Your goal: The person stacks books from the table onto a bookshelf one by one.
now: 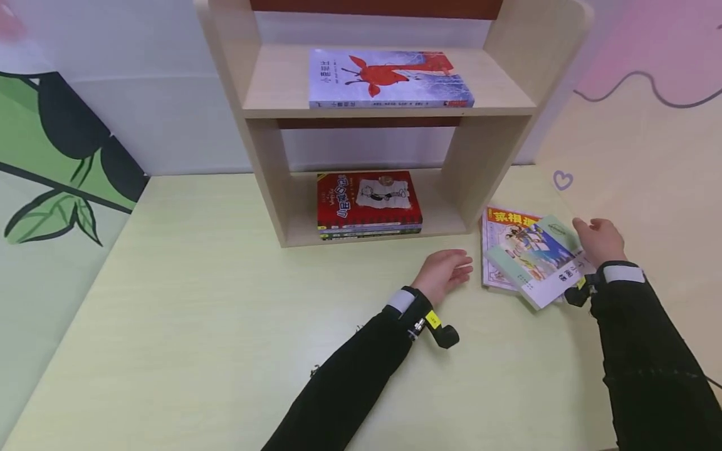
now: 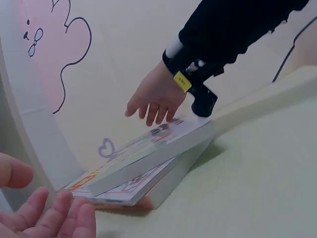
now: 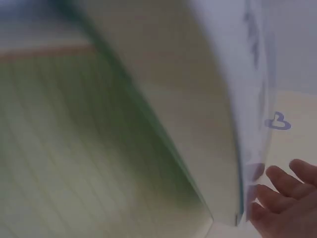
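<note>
A pale green book [image 1: 536,254] with a colourful picture and a white band lies askew on top of a purple-edged comic-style book [image 1: 493,275]. Beside its right edge is my right hand [image 1: 602,241], fingers loosely bent. In the left wrist view that hand [image 2: 157,94] hangs over the upper book with fingers relaxed; whether it touches the cover is unclear. My left hand [image 1: 444,274] is held just left of the two books, palm turned toward them and fingers relaxed, gripping nothing. In the right wrist view, the book's page edges [image 3: 183,99] fill much of the picture, blurred.
A wooden shelf unit [image 1: 389,113] stands against the wall behind my hands. Its upper board carries a blue book [image 1: 389,78] with a red deer; below lies a stack topped by a red book [image 1: 366,200]. A pale table [image 1: 197,313] spreads out in front.
</note>
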The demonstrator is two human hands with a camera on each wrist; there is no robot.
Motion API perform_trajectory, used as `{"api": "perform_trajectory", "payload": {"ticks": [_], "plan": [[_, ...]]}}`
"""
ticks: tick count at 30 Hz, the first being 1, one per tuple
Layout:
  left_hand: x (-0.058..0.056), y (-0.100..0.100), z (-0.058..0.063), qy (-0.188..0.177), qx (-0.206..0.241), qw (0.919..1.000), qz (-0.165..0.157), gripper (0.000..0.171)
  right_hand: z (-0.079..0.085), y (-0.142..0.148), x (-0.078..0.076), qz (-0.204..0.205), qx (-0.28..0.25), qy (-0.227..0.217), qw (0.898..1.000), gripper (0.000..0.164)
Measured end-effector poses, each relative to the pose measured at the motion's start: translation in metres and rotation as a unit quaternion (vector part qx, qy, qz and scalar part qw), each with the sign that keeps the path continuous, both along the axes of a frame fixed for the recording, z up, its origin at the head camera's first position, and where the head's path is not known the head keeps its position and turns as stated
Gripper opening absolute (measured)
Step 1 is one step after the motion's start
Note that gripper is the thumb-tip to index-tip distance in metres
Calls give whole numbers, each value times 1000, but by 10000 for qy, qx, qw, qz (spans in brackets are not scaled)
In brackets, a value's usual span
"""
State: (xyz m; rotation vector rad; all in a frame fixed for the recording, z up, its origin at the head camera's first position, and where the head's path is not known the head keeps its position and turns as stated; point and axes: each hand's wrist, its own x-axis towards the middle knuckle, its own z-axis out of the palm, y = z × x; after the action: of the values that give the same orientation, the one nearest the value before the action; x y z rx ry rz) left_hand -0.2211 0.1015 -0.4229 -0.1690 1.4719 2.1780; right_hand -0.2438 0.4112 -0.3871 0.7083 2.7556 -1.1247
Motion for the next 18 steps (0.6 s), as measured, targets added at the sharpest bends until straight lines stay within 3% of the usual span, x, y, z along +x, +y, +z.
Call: {"api": "perform_trajectory", "payload": {"ticks": [4,8,13,18], "plan": [[12,12,-1,-602,548,9961,-330,28,-4,9,-2,882,250,-739,9930,94],[18,21,0,-594,140,9980,-181,21,-3,11,-4,1382,280,-1110,9838,99],[22,28,2,-393,-603,9974,17,23,2,10,-5,1432,434,-1397,9788,100],[22,31,1,-458,-561,9973,-98,33,8,6,-5,1287,82,-1688,9772,107]]}}
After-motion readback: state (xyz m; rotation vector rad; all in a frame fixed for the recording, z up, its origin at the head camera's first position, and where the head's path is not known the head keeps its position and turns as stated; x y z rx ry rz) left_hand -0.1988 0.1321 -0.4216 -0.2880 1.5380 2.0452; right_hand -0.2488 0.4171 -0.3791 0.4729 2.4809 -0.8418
